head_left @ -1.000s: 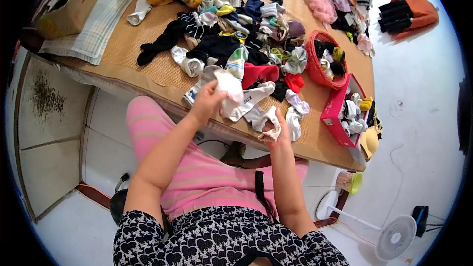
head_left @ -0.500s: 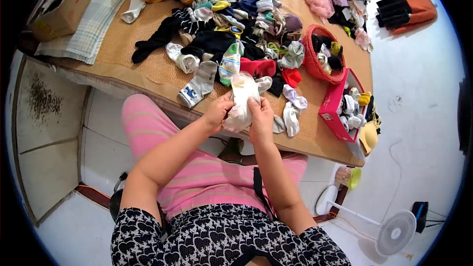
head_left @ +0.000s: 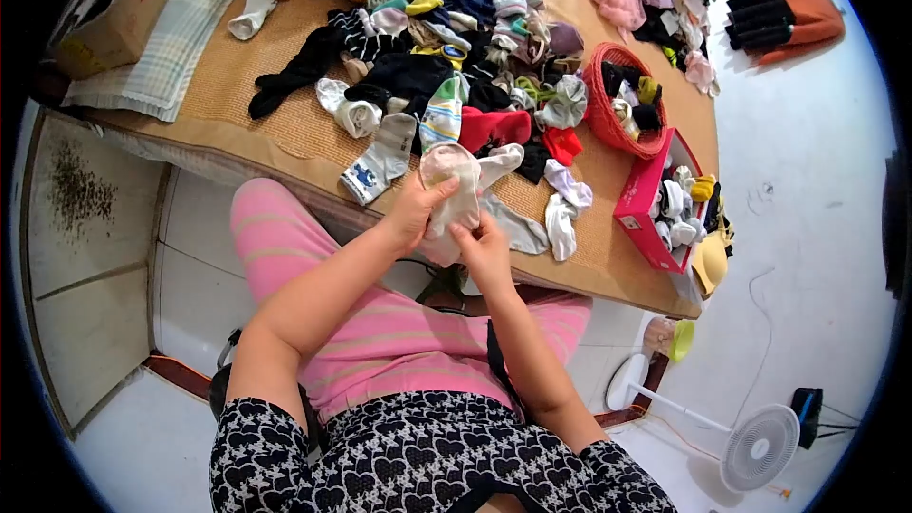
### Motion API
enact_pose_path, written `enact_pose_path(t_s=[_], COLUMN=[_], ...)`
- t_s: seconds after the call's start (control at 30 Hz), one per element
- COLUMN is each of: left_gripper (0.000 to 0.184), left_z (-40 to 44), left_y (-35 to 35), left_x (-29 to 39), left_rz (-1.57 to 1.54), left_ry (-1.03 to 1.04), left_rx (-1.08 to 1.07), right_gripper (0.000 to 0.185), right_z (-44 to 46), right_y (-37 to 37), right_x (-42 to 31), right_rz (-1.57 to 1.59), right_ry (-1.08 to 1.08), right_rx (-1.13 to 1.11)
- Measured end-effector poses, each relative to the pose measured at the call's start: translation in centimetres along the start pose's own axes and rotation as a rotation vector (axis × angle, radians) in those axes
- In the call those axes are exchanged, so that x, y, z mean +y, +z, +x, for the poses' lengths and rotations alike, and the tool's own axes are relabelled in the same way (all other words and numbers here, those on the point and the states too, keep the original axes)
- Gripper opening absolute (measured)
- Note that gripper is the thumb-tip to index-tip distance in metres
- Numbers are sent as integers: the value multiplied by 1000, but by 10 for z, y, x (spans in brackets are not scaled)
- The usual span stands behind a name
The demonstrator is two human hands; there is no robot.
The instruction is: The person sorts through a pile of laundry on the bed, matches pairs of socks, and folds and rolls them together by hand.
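A pale, off-white sock (head_left: 450,180) is held between my two hands above the front edge of the bed. My left hand (head_left: 416,213) grips its left side, the thumb lying across the fabric. With fingers closed, my right hand (head_left: 484,253) pinches the lower right side. The upper end of the sock is rounded and spread towards me. Just behind it lie a white sock (head_left: 501,163) and a light grey sock (head_left: 516,226). To the left rests a grey sock with a blue figure (head_left: 380,163), and beyond it a green, white and yellow striped sock (head_left: 443,119).
A mixed pile of socks (head_left: 408,76) covers the middle of the mat. At right stand a red basket (head_left: 597,100) and a pink box (head_left: 638,204) holding rolled socks. A cardboard box (head_left: 123,14) is at far left, a white fan (head_left: 760,448) on the floor.
The pale sock has turned and shifted slightly left in my hands. My right hand has moved lower and left along it, and more of the light grey sock on the mat shows.
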State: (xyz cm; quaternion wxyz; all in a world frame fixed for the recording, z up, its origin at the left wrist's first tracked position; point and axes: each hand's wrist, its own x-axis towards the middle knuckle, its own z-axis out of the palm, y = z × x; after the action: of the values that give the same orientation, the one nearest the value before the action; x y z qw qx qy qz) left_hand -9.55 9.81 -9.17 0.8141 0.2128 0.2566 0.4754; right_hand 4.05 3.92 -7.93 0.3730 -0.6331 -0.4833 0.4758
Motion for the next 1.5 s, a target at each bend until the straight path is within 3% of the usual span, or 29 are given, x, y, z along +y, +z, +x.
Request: enact_pose_path(t_s=[0.07,0.13,0.2,0.27,0.37,0.4,0.47,0.57,0.67,0.7,0.73,0.8,0.83,0.87,0.9,0.93,1.0,1.07,1.17,1.23,1.33,1.4,1.43,1.5], left_gripper=[37,37,36,36,38,38,32,20,22,44,44,70,70,78,88,88,85,66,52,46,43,42,41,36], left_z=[-2,-4,-4,-4,-9,-9,-6,-9,-7,-7,-7,-8,-8,-8,-9,-10,-12,-8,-5,-8,-13,-16,-16,-14], left_y=[5,6,6,5,15,16,11,12,10,9,9,11,8,4,2,3,9,15,10,13,17,16,17,12], left_x=[3,-1,-9,-22,-21,-21,-20,-7,-15,-15,-15,-10,-10,-9,-7,-6,-2,-7,-5,-2,-3,-3,-2,-3], left_rz=[5,121,237,364,359,344,353,655,904,958,956,915,912,686,456,457,-86,-240,-351,-162,-126,-117,-92,24], left_ry=[21,54,88,173,106,91,77,-361,-513,-562,-564,-958,-961,-978,-982,-982,-733,-466,-443,-356,-372,-401,-408,-412], left_rx=[6,2,-5,-207,-240,-256,-271,-222,-136,-160,-165,-162,-161,-338,-508,-504,-513,-299,-321,-358,-312,-237,-225,-230], right_gripper=[27,34,40,40,33,33,24,18,14,13,13,10,12,12,16,21,30,29,23,21,13,11,19,24], right_z=[-2,-1,2,5,6,8,11,16,15,14,12,4,-3,-5,-6,-8,-18,-23,-32,-35,-36,-30,-27,-25], right_y=[-5,-11,-19,-27,-32,-33,-38,-55,-68,-70,-70,-65,-60,-60,-59,-57,-51,-44,-38,-36,-37,-31,-29,-31], right_x=[7,-2,-13,-26,-33,-34,-35,-49,-65,-69,-71,-76,-82,-79,-76,-75,-74,-61,-49,-42,-41,-29,-25,-24], right_rz=[9,-259,-5,171,171,172,177,177,165,104,102,32,37,39,-165,-373,-522,-625,-721,-696,-687,-421,-123,-208], right_ry=[18,-245,-143,-77,-85,-84,-190,-264,-356,-447,-445,-503,-455,-453,-599,-742,-796,-870,-883,-817,-662,-304,-108,-65], right_rx=[-69,202,170,7,-66,-67,139,268,313,328,331,366,376,373,345,315,168,87,35,57,82,250,221,239])
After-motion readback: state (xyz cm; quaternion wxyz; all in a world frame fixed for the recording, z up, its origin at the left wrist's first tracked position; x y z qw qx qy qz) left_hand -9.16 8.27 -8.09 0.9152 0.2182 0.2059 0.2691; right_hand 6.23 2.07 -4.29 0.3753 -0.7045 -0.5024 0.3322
